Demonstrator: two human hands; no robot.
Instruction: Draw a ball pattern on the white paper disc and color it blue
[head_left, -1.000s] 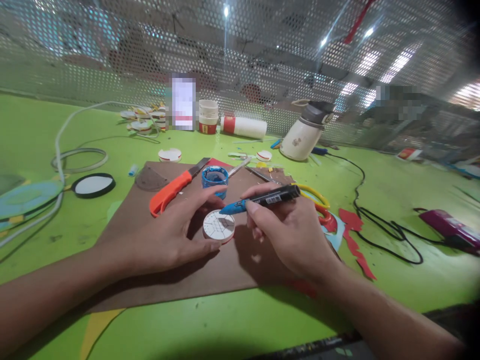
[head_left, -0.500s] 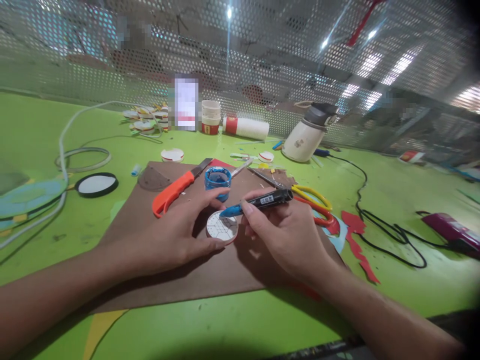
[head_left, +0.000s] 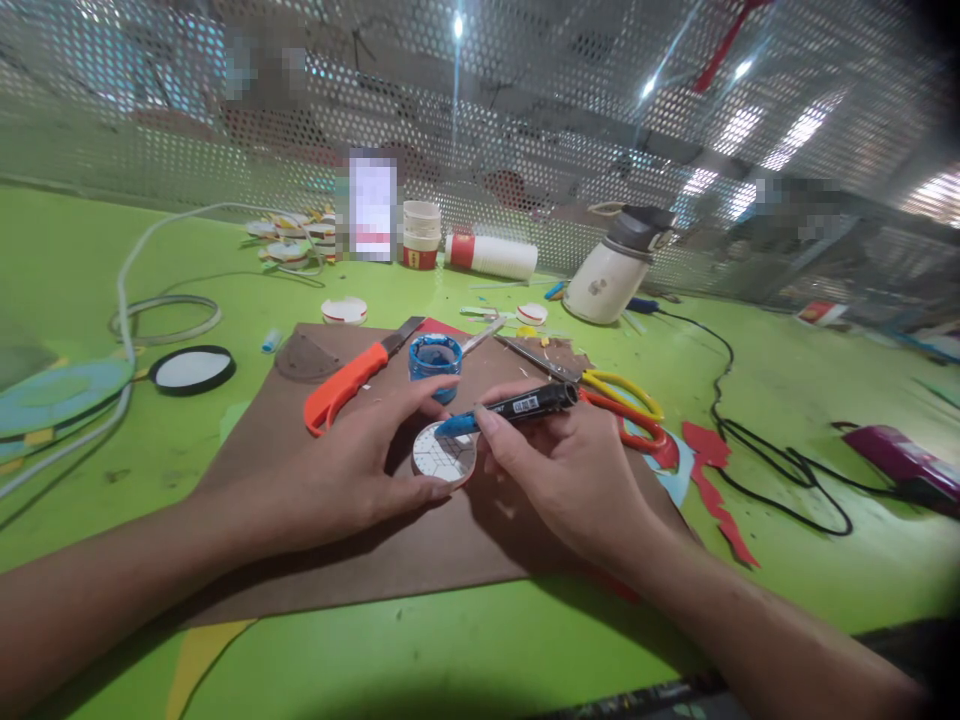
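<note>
A small white disc (head_left: 448, 462) marked with black lines lies on a brown board (head_left: 352, 578). My left hand (head_left: 375, 460) is closed around its left side, thumb at the near edge and fingers at the far edge. In my right hand (head_left: 559, 455) is a black marker pen (head_left: 531, 402) with a blue-stained front end, its tip at the disc's upper part. Just beyond the disc stands an open jar (head_left: 436, 366) smeared with blue. An orange-handled utility knife (head_left: 356, 378) rests left of the jar, and scissors (head_left: 622, 400) with yellow and orange handles lie behind my right hand.
Paper cups (head_left: 491, 257), a phone (head_left: 373, 205) and a white flask (head_left: 609, 268) stand or lie along the back by the perforated screen (head_left: 510, 120). Black cable (head_left: 731, 400) runs at right, near red scraps (head_left: 720, 500). A black-rimmed lid (head_left: 193, 370) lies at left.
The marker pen in my right hand has shifted slightly left and down across the disc. My left hand and the disc stay in place.
</note>
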